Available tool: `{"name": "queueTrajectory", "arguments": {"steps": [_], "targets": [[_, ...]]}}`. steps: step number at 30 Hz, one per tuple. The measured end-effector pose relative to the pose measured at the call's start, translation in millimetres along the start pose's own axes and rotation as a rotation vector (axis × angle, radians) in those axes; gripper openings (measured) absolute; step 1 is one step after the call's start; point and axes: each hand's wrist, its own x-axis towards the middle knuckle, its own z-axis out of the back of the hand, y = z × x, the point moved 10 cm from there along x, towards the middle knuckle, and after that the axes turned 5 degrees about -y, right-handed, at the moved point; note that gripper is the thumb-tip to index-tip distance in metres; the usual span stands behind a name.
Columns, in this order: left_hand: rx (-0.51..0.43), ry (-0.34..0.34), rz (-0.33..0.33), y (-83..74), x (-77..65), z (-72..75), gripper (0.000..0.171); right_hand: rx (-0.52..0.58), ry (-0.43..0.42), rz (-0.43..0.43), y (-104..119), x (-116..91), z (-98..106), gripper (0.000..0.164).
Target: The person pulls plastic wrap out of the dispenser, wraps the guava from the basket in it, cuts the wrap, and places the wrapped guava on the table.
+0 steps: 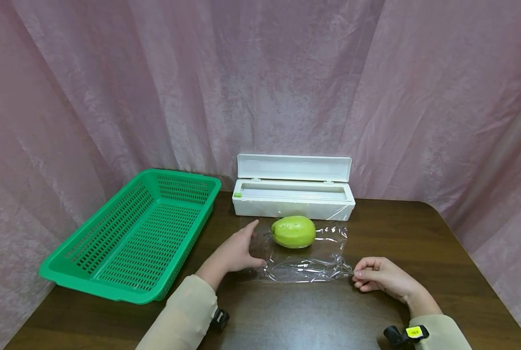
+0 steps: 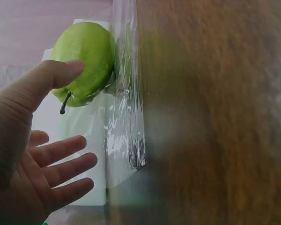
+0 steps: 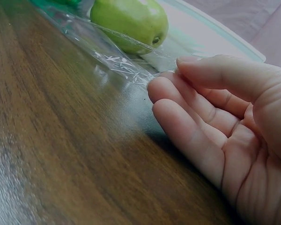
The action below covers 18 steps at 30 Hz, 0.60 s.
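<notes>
A smooth yellow-green fruit with a short dark stem lies on a sheet of clear plastic wrap. The wrap's near edge is bunched into glossy folds. My right hand pinches the near right corner of the wrap between thumb and index finger, the other fingers loosely bent. At the wrap's left side my left hand is spread wide, thumb tip right by the bunched edge. In the left wrist view its fingers are apart with nothing between them, and the thumb overlaps the fruit.
Behind the fruit stands a white wrap dispenser box, lid raised, with film running out over its front. A green perforated basket is on the left of the dark wooden table. A pink curtain hangs behind.
</notes>
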Motion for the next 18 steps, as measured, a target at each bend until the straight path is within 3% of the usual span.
{"name": "queueTrajectory", "arguments": {"steps": [6, 18], "targets": [[-0.004, 0.023, -0.020, 0.8, -6.5, 0.1, 0.097, -0.008, -0.013, -0.023, -2, -1, 2, 0.013], [0.023, 0.103, -0.102, 4.8, -26.0, -3.2, 0.038, -0.011, -0.024, -0.005, -3, 1, 3, 0.012]]}}
